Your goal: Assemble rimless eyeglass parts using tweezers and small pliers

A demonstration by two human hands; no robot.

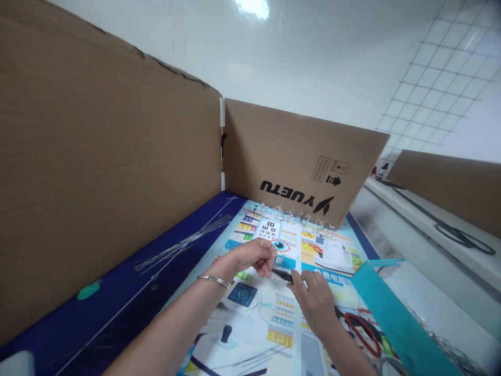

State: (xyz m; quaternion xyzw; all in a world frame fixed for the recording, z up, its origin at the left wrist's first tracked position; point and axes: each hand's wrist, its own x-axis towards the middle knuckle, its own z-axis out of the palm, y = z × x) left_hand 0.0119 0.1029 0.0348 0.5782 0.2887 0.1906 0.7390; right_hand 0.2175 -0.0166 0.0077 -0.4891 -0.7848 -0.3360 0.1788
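My left hand [256,256] is closed in a pinch over the printed mat, a silver bangle on its wrist. At its fingertips is a small shiny bent-wire piece [279,259], its exact shape too small to make out. My right hand [316,300] is wrapped round a dark narrow-nosed tool [282,274] that looks like pliers. The tool's tip points left and reaches the fingers of my left hand, beside the wire piece. Most of its handle is hidden in my palm. A red loop [364,331] shows beyond my right wrist; I cannot tell whether it belongs to the tool.
Cardboard walls stand at the left [109,156] and back [297,151]. Small wire pieces [305,215] lie along the back wall's foot. Straight wires [183,243] lie on the blue surface at left. At right, a teal-edged box [395,318] holds tangled wire [450,347].
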